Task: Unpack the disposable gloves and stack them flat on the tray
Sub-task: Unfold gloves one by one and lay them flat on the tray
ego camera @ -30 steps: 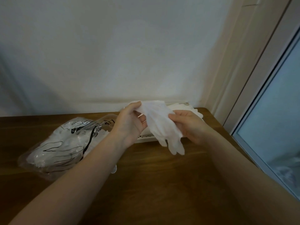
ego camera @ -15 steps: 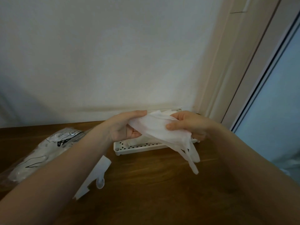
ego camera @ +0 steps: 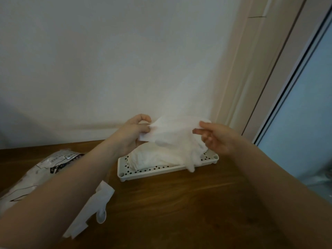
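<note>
Home room: wooden table (ego camera: 179,203), sliding door (ego camera: 305,105).

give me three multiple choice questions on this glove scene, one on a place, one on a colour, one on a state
1. Where does the tray stand?
A. on the table by the wall
B. on the floor
C. on the bag

2. What colour is the held glove?
A. blue
B. white
C. black

3. How is the glove held?
A. lying loose on the table
B. crumpled in one fist
C. stretched between the left hand and right hand

Answers:
1. A, the tray sits on the wooden table close to the wall.
2. B, it is white like the pile in the tray.
3. C, each hand pinches one edge above the tray.
</note>
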### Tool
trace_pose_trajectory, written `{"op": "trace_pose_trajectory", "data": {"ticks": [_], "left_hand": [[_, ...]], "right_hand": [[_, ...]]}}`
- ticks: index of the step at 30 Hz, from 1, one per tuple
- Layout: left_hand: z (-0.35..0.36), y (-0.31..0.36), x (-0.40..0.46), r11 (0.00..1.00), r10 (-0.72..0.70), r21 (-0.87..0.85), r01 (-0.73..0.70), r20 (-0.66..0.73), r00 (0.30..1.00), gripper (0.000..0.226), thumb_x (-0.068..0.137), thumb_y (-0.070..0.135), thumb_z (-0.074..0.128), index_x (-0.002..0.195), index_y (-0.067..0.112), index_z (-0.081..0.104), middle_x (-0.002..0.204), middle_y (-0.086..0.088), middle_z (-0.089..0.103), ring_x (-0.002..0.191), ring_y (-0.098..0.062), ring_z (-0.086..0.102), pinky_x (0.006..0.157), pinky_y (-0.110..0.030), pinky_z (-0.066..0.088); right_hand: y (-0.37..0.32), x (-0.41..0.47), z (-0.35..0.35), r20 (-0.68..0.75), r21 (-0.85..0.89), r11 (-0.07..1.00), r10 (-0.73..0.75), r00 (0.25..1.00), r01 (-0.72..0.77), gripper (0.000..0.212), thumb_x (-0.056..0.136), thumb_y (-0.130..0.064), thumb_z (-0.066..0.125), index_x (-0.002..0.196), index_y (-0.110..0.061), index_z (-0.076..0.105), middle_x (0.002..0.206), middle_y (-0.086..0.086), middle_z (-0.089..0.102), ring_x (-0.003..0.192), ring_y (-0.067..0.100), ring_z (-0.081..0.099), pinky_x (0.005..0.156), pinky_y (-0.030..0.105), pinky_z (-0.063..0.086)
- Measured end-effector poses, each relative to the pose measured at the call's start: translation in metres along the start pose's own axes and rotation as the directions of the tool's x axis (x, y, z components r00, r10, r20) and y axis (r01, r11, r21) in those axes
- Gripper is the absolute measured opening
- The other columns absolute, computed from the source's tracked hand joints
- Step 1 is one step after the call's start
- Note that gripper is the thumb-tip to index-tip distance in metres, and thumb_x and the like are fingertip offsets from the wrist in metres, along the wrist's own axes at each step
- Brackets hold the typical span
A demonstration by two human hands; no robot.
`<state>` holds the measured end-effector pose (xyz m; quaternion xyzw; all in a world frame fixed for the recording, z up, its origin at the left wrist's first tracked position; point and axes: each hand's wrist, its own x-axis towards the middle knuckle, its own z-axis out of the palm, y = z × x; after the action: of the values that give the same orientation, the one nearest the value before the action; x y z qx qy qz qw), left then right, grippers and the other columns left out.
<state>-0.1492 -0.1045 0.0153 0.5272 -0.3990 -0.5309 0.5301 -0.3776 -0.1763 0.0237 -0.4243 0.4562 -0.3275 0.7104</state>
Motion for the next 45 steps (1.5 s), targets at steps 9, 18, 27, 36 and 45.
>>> {"op": "trace_pose_trajectory", "data": {"ticks": [9, 18, 27, 36, 45], "left_hand": [[0.012, 0.01, 0.012, 0.905, 0.314, 0.284, -0.316, 0.052, 0.948, 0.051, 0.09, -0.014, 0.032, 0.096, 0.02, 0.068, 0.112, 0.006, 0.065, 0.105, 0.0, 0.056, 0.086, -0.01, 0.044], [0.004, 0.024, 0.035, 0.827, 0.507, 0.289, -0.482, -0.013, 0.862, 0.028, 0.091, 0.002, 0.056, 0.111, 0.021, 0.057, 0.08, 0.003, 0.065, 0.078, -0.009, 0.058, 0.075, -0.019, 0.044], [-0.035, -0.029, 0.032, 0.286, 0.362, 0.859, -0.425, 0.314, 0.878, 0.043, 0.083, -0.012, 0.044, 0.081, 0.025, 0.067, 0.088, 0.011, 0.057, 0.085, -0.013, 0.056, 0.087, -0.031, 0.043], [-0.03, -0.036, 0.023, 0.099, 0.073, 0.931, -0.352, 0.346, 0.936, 0.037, 0.086, 0.008, 0.047, 0.059, 0.033, 0.045, 0.133, 0.013, 0.047, 0.123, -0.003, 0.04, 0.114, -0.034, 0.0], [-0.041, -0.054, 0.025, 0.029, 0.045, 0.963, -0.267, 0.266, 0.963, 0.041, 0.094, 0.038, 0.048, 0.064, 0.011, 0.052, 0.141, -0.001, 0.047, 0.123, -0.005, 0.046, 0.114, -0.03, 0.011]], "right_hand": [[0.012, 0.015, 0.026, -0.156, 0.093, 0.984, -0.139, 0.978, 0.155, 0.052, 0.104, -0.023, 0.029, 0.151, -0.019, 0.008, 0.143, 0.017, 0.037, 0.107, 0.037, 0.06, 0.088, 0.048, 0.05], [-0.008, 0.036, 0.018, -0.037, -0.421, 0.696, -0.654, 0.756, 0.581, 0.018, 0.099, -0.02, 0.041, 0.086, -0.013, 0.051, 0.091, 0.002, 0.056, 0.079, 0.022, 0.049, 0.067, 0.035, 0.04], [0.047, 0.038, -0.009, 0.187, -0.829, 0.498, -0.184, 0.965, 0.256, 0.012, 0.087, -0.025, 0.065, 0.096, -0.021, 0.072, 0.145, -0.006, 0.043, 0.134, 0.017, 0.035, 0.11, 0.038, 0.026], [0.029, 0.044, 0.025, 0.183, -0.948, 0.071, -0.676, 0.714, 0.31, 0.052, 0.093, -0.05, 0.035, 0.06, -0.014, 0.055, 0.073, 0.001, 0.057, 0.081, 0.022, 0.055, 0.083, 0.033, 0.037], [0.085, 0.07, 0.039, 0.274, -0.93, -0.298, -0.169, 0.947, 0.216, 0.058, 0.1, -0.045, 0.022, 0.152, -0.027, 0.003, 0.16, -0.002, -0.004, 0.146, 0.019, -0.01, 0.114, 0.048, -0.013]]}}
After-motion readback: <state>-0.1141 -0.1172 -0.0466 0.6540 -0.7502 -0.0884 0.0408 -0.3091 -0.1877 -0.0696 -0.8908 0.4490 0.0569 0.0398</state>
